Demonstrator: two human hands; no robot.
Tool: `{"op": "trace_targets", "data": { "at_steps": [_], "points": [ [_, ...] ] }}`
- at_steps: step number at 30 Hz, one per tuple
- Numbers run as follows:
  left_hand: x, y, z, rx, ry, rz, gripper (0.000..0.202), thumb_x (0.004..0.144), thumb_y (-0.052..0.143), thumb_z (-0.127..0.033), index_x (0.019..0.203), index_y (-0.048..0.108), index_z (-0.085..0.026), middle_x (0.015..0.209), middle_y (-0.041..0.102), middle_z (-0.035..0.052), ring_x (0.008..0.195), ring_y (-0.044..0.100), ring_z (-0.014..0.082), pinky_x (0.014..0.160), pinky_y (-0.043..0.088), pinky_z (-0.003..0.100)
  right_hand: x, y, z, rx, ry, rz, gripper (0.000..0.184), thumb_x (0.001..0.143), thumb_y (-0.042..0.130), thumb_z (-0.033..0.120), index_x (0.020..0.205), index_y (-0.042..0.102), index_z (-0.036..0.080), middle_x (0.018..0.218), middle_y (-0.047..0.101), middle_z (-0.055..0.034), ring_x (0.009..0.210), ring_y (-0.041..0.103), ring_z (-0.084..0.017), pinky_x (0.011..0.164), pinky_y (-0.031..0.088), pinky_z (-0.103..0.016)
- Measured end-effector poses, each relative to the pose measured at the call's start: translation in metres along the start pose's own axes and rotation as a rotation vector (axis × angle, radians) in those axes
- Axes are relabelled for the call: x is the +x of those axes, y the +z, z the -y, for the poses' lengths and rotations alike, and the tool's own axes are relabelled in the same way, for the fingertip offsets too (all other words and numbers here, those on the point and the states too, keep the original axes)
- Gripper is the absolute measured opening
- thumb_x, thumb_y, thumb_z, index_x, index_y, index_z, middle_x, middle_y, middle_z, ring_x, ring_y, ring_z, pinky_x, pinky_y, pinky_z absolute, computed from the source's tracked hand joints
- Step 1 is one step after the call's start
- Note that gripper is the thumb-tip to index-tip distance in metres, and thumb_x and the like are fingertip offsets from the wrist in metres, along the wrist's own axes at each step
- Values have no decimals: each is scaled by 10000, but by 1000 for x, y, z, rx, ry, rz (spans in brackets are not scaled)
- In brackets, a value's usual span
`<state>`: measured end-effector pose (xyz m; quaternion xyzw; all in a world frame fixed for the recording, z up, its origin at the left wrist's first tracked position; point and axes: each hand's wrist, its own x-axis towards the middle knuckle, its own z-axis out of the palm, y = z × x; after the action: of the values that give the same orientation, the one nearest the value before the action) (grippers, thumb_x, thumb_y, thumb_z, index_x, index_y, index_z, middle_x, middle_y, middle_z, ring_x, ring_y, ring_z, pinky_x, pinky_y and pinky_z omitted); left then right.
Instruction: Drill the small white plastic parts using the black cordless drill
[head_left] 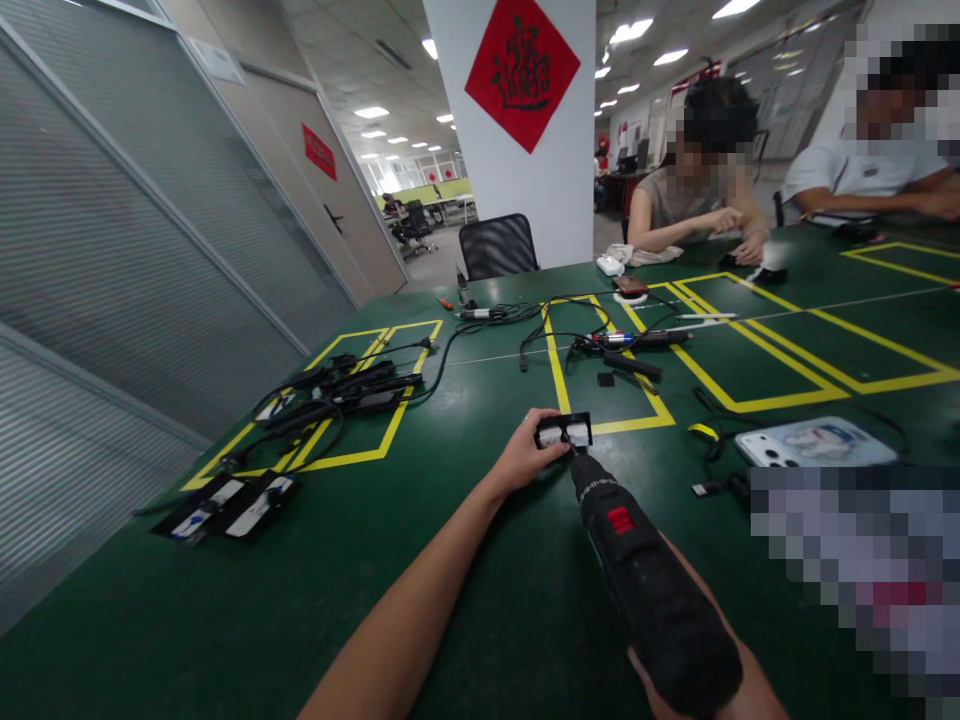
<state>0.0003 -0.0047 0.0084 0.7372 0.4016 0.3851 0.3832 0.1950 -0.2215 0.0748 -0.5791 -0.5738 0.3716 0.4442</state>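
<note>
- Left hand (523, 462) pinches a small black module (564, 431) with white labels, fingers closed on its left end, pressing it down on the green table (465, 560) just near of a yellow taped box.
- Right hand (731, 690) shows only at the bottom edge, wrapped around the rear of a black electric screwdriver (645, 580); its grip is clamped on the tool body.
- Screwdriver tip meets the module's near edge, the tool leaning in from the near right.
- Doing this well, by my judgement, calls for keeping the bit in line with the fastener rather than slanted, holding the module flat so it cannot twist, and keeping the left fingertips away from the bit.
- Two similar black modules (225, 505) lie at the near left; a tangle of black cables and adapters (345, 390) sits farther left inside another taped box.
- A phone (814, 443) lies to the right, and more cables and pens (630, 340) lie beyond.
- Two other people sit at the far right, their hands (739, 235) on their own work, well apart.
</note>
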Motion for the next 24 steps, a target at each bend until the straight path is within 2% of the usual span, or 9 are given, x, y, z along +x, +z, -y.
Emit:
{"op": "trace_targets", "data": {
  "at_steps": [4,9,14,18,24],
  "points": [
    [0,0,-1,7,-17,4,470,740,648,-215,1176,473,-204,1084,537,52,984,543,191,884,449,331,6,0,4,51,6,19,465,807,580,292,1261,517,220,1144,659,-60,1055,616,-247,878,519,-342],
    [0,-1,-2,4,-16,3,475,737,653,-215,1176,471,-201,1089,535,55,994,541,193,887,449,333,10,1,2,52,13,-13,372,843,492,187,1209,561,173,1101,679,-75,1029,631,-242,862,528,-356],
    [0,-1,-2,11,-19,-1,472,735,653,-215,1171,474,-202,1076,543,49,964,549,186,876,452,331,8,1,2,55,-8,-16,395,817,517,152,1209,557,183,1047,703,-45,960,665,-226,804,558,-312],
    [0,-1,-1,6,-24,-5,471,737,652,-218,1173,474,-200,1068,546,53,957,550,188,869,454,334,9,0,1,63,-59,-26,414,785,571,176,1199,563,190,1039,705,-41,973,660,-239,803,560,-333],
    [0,-1,-2,10,-17,-2,474,734,655,-221,1172,474,-202,1074,537,52,965,543,189,871,448,329,4,4,-12,8,-76,-60,546,750,607,203,1281,484,240,1180,638,-37,1066,610,-247,874,529,-341]
  ]
}}
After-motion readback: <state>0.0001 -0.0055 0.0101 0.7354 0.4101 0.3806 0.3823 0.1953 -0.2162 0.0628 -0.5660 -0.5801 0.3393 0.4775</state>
